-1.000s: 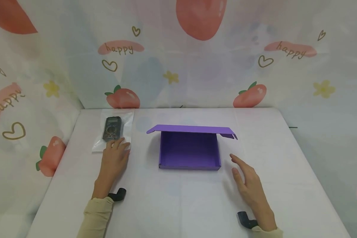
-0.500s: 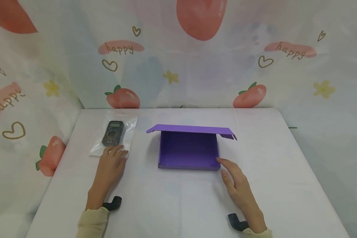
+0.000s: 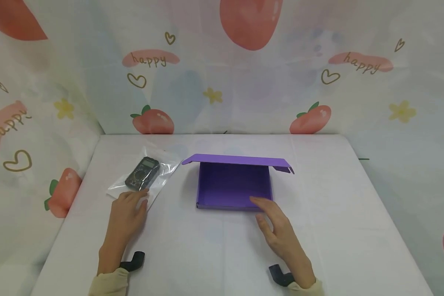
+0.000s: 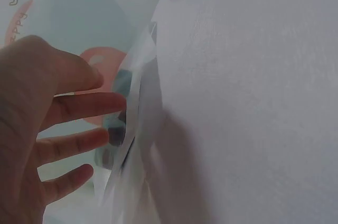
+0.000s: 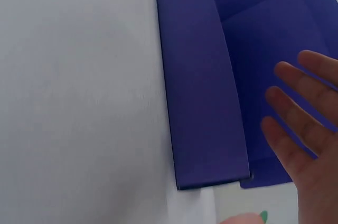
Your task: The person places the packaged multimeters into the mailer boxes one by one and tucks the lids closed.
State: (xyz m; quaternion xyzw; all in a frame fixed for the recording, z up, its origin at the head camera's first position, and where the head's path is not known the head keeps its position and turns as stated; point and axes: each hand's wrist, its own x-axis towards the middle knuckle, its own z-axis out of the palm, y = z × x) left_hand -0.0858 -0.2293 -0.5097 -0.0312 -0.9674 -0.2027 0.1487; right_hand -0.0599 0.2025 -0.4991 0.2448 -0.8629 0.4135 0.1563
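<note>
A black multimeter (image 3: 142, 173) lies inside a clear plastic bag (image 3: 166, 165) on the left part of the table. My left hand (image 3: 127, 212) is at the bag's near edge, fingertips right by it. In the left wrist view those fingers (image 4: 84, 106) are extended and spread beside the bag, and its far portion is out of sight. A purple cardboard box (image 3: 234, 185) stands mid-table with its lid raised toward the back. Over the box's front right corner hovers my right hand (image 3: 281, 234), fingers loosely extended and holding nothing.
White cloth covers the table (image 3: 214, 250). A printed curtain (image 3: 244, 90) with fruit and hearts hangs behind it and along the left side. The lid's side flap (image 3: 283, 169) sticks out to the box's right.
The bagged multimeter has slid toward me and turned clockwise along with my left hand. My right hand has moved left, from beside the box to over its front edge. The box stays put.
</note>
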